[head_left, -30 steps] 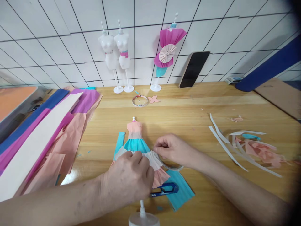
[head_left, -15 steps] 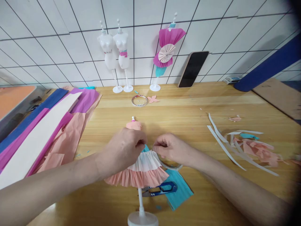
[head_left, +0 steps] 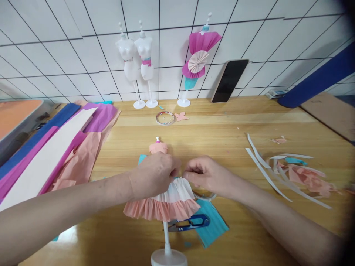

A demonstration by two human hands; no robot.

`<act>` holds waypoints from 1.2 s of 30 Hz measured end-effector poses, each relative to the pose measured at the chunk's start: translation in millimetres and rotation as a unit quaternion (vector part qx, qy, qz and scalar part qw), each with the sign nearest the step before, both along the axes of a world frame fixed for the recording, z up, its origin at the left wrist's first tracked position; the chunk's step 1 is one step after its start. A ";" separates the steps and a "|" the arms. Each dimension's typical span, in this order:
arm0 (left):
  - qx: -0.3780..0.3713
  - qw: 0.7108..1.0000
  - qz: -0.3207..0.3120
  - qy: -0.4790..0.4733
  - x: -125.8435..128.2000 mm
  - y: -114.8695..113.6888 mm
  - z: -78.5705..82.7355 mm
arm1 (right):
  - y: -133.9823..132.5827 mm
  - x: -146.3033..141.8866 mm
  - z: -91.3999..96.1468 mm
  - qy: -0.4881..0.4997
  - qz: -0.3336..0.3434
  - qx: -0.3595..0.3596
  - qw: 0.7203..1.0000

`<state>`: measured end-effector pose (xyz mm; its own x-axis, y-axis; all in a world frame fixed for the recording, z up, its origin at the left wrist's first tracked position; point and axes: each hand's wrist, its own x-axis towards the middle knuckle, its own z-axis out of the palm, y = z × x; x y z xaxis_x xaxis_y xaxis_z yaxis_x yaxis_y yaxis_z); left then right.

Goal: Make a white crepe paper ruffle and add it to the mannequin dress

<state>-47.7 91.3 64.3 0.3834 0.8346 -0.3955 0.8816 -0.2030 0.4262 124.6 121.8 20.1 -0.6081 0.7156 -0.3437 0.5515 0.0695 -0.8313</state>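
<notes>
Just in front of me a small dress form wears a peach top (head_left: 158, 148) and a ruffled skirt (head_left: 173, 195), white above and peach below, on a white stand (head_left: 169, 258). My left hand (head_left: 158, 170) is closed at the form's waist, covering it. A turquoise crepe paper strip (head_left: 142, 159) sticks out behind that hand, and a bit of turquoise shows at the skirt's top edge. To the right of the waist, my right hand (head_left: 206, 173) has its fingers pinched together; what lies between them is hidden. Blue thread snips (head_left: 191, 222) and turquoise crepe paper (head_left: 213, 225) lie behind the stand.
At the wall stand two bare dress forms (head_left: 130, 55), a dressed one (head_left: 198, 61) and a phone (head_left: 230, 80). Crepe paper sheets (head_left: 63, 147) cover the left side; paper scraps (head_left: 310, 179) lie right. A bead dish (head_left: 165, 122) and a peach paper shape (head_left: 181, 116) are at the back.
My left hand has shifted slightly right and up, its wrist lifting. A turquoise end now shows on its left. The right hand stays pinched, moved slightly right.
</notes>
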 end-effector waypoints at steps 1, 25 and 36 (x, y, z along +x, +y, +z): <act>-0.005 1.000 0.001 -0.005 -0.7 -0.2 0.8 | -0.4 -0.1 1.9 0.002 0.000 -0.006 1.000; -0.027 0.999 0.003 -0.030 -3.7 2.5 -2.8 | 1.0 -3.4 -8.5 0.003 -0.005 -0.046 0.999; -0.013 0.999 -0.009 -0.039 -4.5 3.1 -5.7 | 3.0 -1.2 -7.3 0.002 -0.015 -0.092 0.996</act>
